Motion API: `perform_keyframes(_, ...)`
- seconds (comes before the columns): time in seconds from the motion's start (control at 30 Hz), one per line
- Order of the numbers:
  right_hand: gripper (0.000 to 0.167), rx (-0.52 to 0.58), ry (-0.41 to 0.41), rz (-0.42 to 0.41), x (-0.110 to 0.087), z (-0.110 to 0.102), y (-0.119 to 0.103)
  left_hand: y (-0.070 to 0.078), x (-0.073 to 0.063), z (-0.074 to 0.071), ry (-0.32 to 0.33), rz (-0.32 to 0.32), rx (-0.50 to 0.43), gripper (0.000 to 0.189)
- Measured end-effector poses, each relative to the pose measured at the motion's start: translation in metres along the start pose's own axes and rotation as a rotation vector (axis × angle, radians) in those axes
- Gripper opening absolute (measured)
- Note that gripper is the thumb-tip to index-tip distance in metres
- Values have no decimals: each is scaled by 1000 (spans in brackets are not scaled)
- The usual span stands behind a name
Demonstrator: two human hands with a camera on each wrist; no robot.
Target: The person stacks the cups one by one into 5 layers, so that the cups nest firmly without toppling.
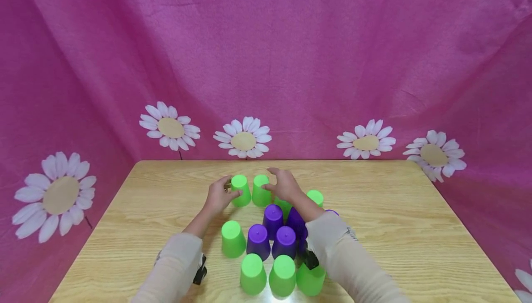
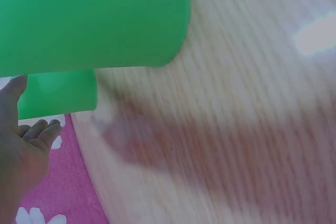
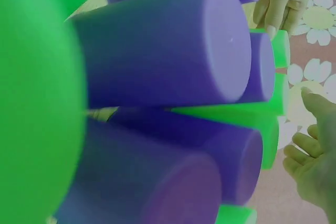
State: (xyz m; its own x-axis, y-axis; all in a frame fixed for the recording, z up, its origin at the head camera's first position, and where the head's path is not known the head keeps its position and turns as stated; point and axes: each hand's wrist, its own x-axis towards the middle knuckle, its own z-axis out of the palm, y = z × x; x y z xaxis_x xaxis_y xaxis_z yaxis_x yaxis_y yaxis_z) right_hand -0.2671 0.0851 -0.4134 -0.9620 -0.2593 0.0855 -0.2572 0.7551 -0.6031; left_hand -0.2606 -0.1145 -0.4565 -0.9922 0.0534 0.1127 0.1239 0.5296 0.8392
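Observation:
My left hand [image 1: 219, 195] holds an upside-down green cup [image 1: 244, 196] at the back of the table. Its thumb lies across the cup's front, with fingers curled at the left side; the left wrist view shows that cup [image 2: 63, 94] beyond a nearer green cup [image 2: 89, 24]. Right beside it stands a second green cup [image 1: 260, 196]. My right hand [image 1: 285, 186] reaches over the group to that second cup, thumb and forefinger spread. The right wrist view shows this hand [image 3: 316, 153] with nothing in its grasp. Several purple cups [image 1: 273, 220] stand mouth down in the middle.
Three green cups [image 1: 252, 274] form a row nearest me, the right one partly under my sleeve. Another green cup [image 1: 233, 239] stands left of the purple ones, and one [image 1: 315, 197] at the right. Behind the wooden table [image 1: 158, 201] hangs a pink flowered curtain [image 1: 291, 86].

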Motion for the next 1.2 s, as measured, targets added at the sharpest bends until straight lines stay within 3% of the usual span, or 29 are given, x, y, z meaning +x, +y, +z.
perform_keyframes(0.17, 51, 93, 48, -66, -11, -11, 11, -6, -6, -3, -3, -19, 20, 65)
perform_keyframes(0.53, 48, 237, 86, -52, -35, -17, 28, -11, -26, -25, 9, -61, -37, 63)
perform_keyframes(0.8, 51, 255, 83, -20, -43, -16, 40, -5, -47, -31, -20, -51, -121, 57)
perform_keyframes(1.2, 52, 213, 79, -14, -45, -15, 42, -10, -81, -27, -47, -46, -215, 49)
